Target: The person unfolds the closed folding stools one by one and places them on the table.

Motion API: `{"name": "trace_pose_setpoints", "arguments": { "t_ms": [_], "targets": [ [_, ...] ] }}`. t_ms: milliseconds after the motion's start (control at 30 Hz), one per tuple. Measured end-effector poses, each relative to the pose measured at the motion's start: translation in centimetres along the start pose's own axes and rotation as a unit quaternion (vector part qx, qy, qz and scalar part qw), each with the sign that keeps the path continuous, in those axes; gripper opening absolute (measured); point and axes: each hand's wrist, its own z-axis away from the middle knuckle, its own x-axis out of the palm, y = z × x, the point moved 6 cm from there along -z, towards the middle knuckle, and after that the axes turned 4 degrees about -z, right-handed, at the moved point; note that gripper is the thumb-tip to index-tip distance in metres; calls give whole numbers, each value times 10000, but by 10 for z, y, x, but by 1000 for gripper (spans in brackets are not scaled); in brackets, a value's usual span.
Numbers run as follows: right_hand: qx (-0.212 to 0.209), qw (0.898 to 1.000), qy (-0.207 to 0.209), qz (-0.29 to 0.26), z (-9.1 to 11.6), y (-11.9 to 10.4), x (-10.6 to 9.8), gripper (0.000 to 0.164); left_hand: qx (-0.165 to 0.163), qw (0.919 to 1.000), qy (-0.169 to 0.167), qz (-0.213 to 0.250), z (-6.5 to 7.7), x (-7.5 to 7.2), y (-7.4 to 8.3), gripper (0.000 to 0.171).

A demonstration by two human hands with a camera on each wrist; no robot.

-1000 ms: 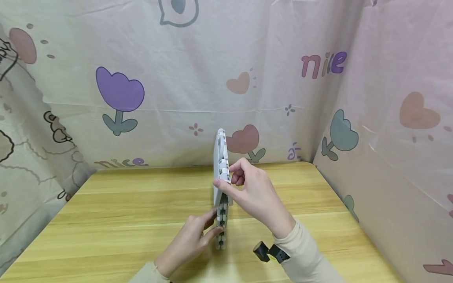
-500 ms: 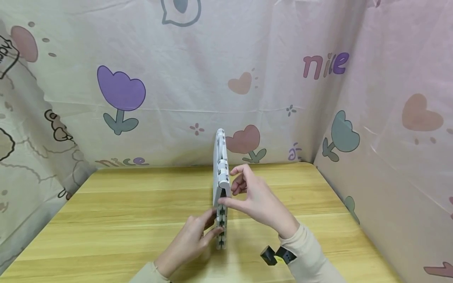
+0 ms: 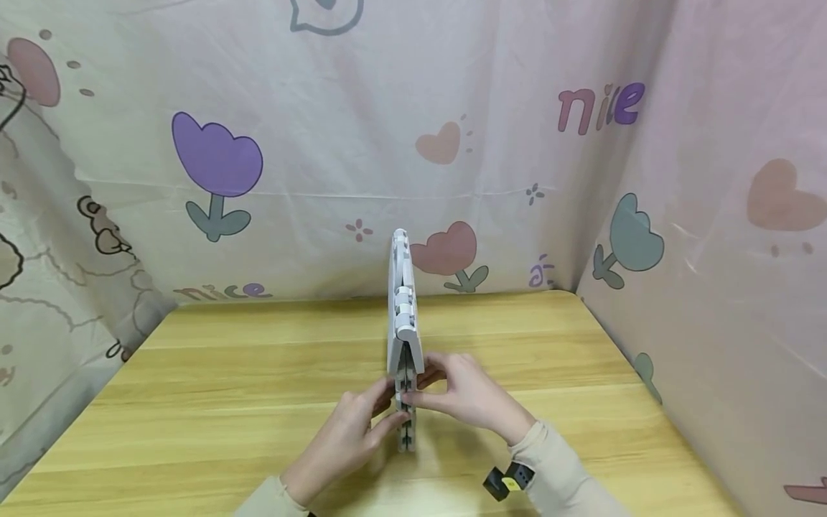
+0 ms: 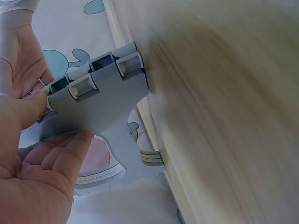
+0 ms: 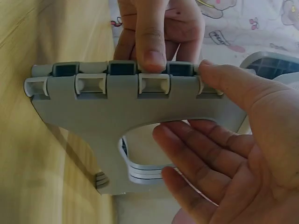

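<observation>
A grey-white plastic folding stool (image 3: 405,316), its hinged panels folded flat, stands upright on its edge at mid-table. From the left, my left hand (image 3: 345,431) grips its near leg panels, thumb on the knuckled hinge edge. My right hand (image 3: 474,393) holds the same part from the right, a little farther along, with its thumb also at that edge. In the right wrist view, my right fingers (image 5: 201,158) lie at the cut-out of the leg panel (image 5: 93,112). The left wrist view shows my left fingertips by the cut-out on the other face (image 4: 112,100).
The wooden tabletop (image 3: 226,402) extends around the stool. A patterned cloth (image 3: 310,143) hangs behind it, with more cloth on both sides. A small black device (image 3: 507,480) is strapped to the right wrist.
My right hand has come down from the stool's upper hinge to its near leg panels and taken hold there. My left hand keeps its grip, and the stool stays in place.
</observation>
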Motion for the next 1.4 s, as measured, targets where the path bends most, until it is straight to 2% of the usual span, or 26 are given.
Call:
{"name": "trace_pose_setpoints", "arguments": {
  "t_ms": [200,467,700,967,1400],
  "targets": [
    [116,9998,0,-148,9,7,-12,44,-76,9998,-42,154,4,-3,-3,52],
    [60,10000,25,-27,21,20,-27,47,157,9998,56,67,6,-7,-3,57],
    [121,9999,-3,-5,24,26,-32,45,188,9998,64,-14,12,-13,-6,50],
    [36,9999,53,143,27,28,-38,47,230,9997,26,3,18,-21,-9,50],
    [-3,9997,-34,255,30,29,-44,43,-79,9996,-171,-192,26,-31,-18,54]
  ]
}}
